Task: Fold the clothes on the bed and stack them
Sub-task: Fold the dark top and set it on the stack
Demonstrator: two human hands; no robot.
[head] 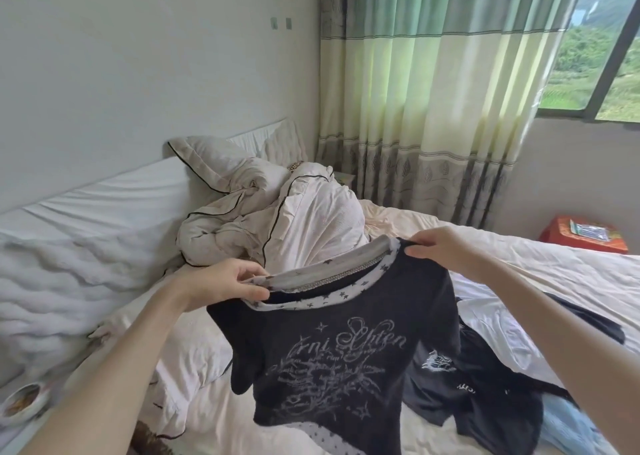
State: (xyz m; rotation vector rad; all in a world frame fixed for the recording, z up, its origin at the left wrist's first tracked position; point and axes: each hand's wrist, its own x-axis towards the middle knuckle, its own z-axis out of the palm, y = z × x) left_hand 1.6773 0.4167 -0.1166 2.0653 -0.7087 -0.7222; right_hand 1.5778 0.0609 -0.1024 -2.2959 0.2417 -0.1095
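I hold a dark T-shirt [332,361] with a pale printed design and a star-patterned grey neckline up over the bed [519,264]. My left hand [225,283] pinches the left shoulder by the collar. At the other shoulder, my right hand [440,246] pinches the fabric. The shirt hangs down, its front facing me. Under and to the right of it lies a heap of other clothes: a black garment [464,395] with a white print, a white one [491,326] and a light blue piece [571,430].
A crumpled white duvet with dark piping [277,219] and pillows are piled at the head of the bed. A small bowl [22,402] sits at the lower left. A red box [585,238] stands beyond the bed's right side, under the curtained window [433,91].
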